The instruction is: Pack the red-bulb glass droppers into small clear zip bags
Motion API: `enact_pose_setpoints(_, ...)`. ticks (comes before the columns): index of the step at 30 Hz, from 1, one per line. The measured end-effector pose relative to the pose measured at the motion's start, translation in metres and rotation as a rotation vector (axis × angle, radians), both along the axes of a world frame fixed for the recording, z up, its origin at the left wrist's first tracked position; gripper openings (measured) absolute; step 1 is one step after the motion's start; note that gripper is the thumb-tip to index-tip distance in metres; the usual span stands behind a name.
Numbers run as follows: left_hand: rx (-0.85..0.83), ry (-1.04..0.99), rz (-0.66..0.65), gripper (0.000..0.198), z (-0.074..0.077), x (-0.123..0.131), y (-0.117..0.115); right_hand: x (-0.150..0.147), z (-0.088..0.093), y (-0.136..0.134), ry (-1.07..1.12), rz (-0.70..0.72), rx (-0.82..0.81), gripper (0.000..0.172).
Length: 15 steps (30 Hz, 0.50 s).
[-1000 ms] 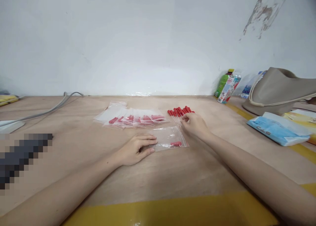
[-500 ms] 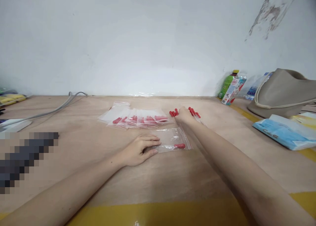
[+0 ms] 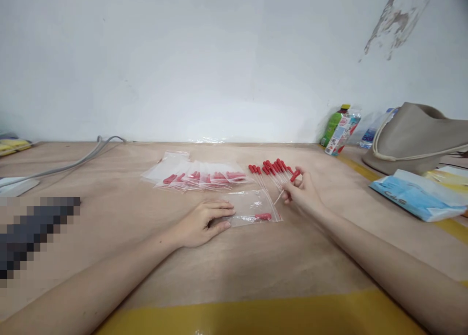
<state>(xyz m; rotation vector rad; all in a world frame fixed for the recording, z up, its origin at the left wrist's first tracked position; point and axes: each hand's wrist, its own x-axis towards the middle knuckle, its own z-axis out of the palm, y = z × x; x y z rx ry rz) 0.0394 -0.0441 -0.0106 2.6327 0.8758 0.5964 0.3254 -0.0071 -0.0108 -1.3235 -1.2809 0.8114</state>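
Observation:
My left hand (image 3: 204, 223) rests on the left end of a clear zip bag (image 3: 252, 206) lying on the wooden table (image 3: 234, 257); its fingers are bent and pinch the bag's edge. One red-capped dropper lies inside that bag. My right hand (image 3: 303, 191) is closed on a single red-capped dropper (image 3: 290, 181), held just right of the bag. Several loose red-capped droppers (image 3: 270, 169) lie in a row behind it. A fanned pile of filled bags (image 3: 197, 175) sits to the left of them.
A beige bag (image 3: 417, 137) and drink bottles (image 3: 338, 128) stand at the back right, with a blue tissue pack (image 3: 417, 196) in front. A grey cable (image 3: 73, 162) runs at the back left. Yellow tape (image 3: 256, 315) marks the near edge.
My right hand reached back to the row of loose droppers, then drew toward me and to the right with one dropper pinched in it. The left hand stayed on the bag.

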Motion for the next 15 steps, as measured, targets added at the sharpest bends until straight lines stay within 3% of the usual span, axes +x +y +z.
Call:
enact_pose_setpoints(5, 0.022, -0.008, -0.006, 0.033, 0.0, 0.0, 0.0, -0.005, -0.015, -0.01, 0.277, -0.007, -0.044, 0.063)
enact_pose_setpoints(11, 0.01, 0.002, 0.01, 0.034, 0.001, 0.001, -0.002, -0.019, -0.015, -0.02, 0.363, 0.169, -0.07, 0.049)
enact_pose_setpoints(15, 0.008, -0.005, 0.013, 0.034, 0.001, 0.001, -0.002, -0.011, -0.011, -0.019, 0.324, 0.071, -0.01, 0.045)
